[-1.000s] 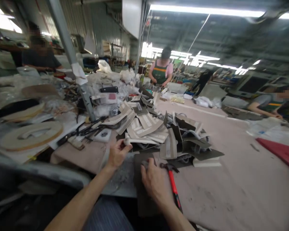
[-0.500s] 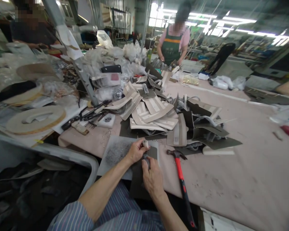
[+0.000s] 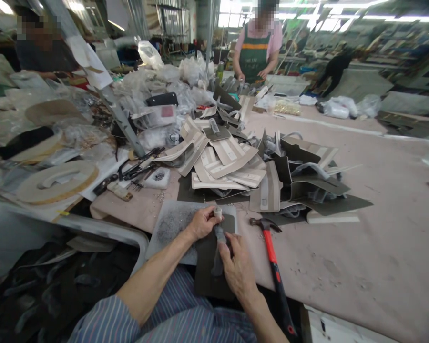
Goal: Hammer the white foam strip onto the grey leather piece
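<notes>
My left hand [image 3: 202, 224] grips a small pale cylinder [image 3: 218, 213], perhaps a roll, above a dark olive panel [image 3: 214, 257]. A grey strip [image 3: 219, 247] runs down from that cylinder to my right hand [image 3: 238, 269], whose fingers pinch it against the panel. Under my left wrist lies a grey board [image 3: 173, 228] dusted with dark specks. To the right of my right hand rests a red-handled hammer [image 3: 271, 250]. Beyond both hands rises a heap of cut beige and olive panels [image 3: 229, 164].
A pink-covered worktable [image 3: 343, 247] holds plastic bags, hand tools and a cream ring-shaped board [image 3: 57, 181]. A metal pole [image 3: 119, 121] slants across the left. Black fabric [image 3: 67, 281] fills a bin at lower left. Co-workers [image 3: 255, 47] stand or sit beyond.
My view has tilted and shifted. My right hand has moved down, away from my left, and more of the grey strip now shows between them. The hammer stays by the panel.
</notes>
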Action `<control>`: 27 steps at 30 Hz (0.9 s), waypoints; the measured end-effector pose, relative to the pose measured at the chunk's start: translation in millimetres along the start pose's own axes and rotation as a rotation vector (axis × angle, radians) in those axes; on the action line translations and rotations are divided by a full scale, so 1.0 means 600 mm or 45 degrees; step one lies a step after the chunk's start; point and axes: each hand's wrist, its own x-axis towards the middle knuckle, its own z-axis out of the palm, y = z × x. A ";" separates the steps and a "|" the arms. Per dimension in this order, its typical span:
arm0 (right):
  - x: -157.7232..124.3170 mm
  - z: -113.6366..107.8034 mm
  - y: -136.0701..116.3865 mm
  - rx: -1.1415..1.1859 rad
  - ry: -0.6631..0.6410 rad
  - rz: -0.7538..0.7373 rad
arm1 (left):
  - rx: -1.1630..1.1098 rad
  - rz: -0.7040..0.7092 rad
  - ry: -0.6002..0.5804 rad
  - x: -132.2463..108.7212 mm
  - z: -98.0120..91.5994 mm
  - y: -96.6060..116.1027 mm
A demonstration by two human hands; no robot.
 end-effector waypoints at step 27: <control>0.037 -0.202 -0.065 -0.483 -0.017 -0.120 | 0.522 0.190 0.108 -0.022 0.017 0.011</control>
